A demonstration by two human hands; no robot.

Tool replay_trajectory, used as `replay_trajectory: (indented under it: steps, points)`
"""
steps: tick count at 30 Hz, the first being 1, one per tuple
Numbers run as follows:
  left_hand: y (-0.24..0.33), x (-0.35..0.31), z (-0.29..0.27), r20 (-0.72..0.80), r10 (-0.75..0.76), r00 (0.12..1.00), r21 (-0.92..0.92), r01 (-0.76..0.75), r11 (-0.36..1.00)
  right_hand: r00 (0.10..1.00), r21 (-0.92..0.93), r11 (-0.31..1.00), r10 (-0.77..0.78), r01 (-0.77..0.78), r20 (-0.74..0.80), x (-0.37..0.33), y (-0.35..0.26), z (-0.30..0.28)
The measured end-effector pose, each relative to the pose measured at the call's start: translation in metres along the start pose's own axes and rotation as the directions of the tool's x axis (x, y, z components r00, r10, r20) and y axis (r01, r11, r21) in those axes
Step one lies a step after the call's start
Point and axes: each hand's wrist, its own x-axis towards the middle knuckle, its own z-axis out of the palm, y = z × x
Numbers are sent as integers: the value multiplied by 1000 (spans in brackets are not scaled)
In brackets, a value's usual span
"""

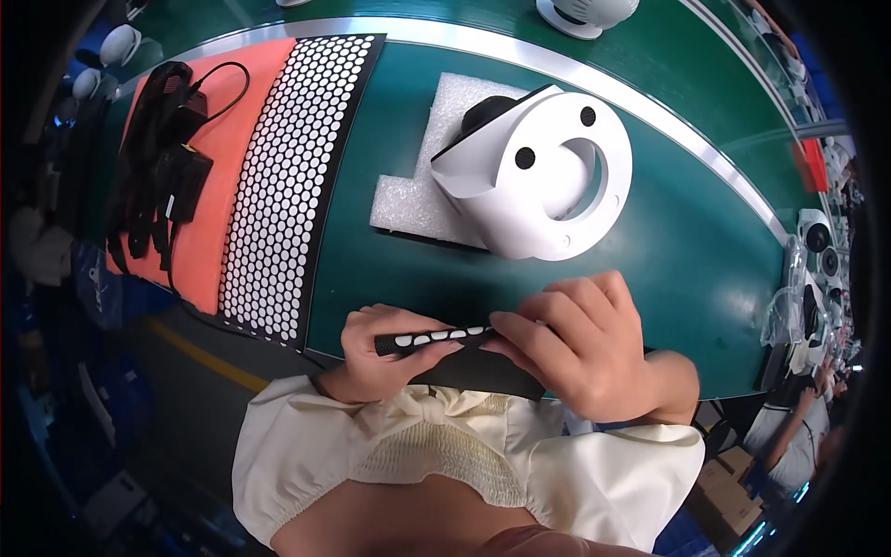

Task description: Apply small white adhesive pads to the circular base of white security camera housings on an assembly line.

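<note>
In front of my body, my left hand [376, 357] grips a black sheet of foam pads [445, 336] between thumb and fingers. White ovals show along its curled upper edge. My right hand [585, 348] pinches at the right end of that edge; its fingertips partly hide whether a single pad is between them. Just beyond my hands, a white device [492, 209] lies on its side with its ring-shaped base [613, 190] facing up. Two black round pads [525, 158] are on the ring, and small round recesses show on its lower part. White foam [399, 204] lies beneath the device.
A large black sheet with rows of white dots [288, 176] lies at left, beside an orange mat [255, 102] bearing black power adapters [186, 181] and cables. Beyond the pale rail, another white device [589, 11] stands on the green surface. Clear plastic bags [787, 297] sit at the right edge.
</note>
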Motion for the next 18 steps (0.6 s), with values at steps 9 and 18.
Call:
replay_trajectory:
  steps: [9,18]
  points:
    - [1,0,2,-18,-70,997,41,71,997,997,0,997,-71,71,-26,-8,4,3]
    - [5,-1,2,-48,-169,984,57,172,983,990,-109,991,-87,74,-112,-12,4,7]
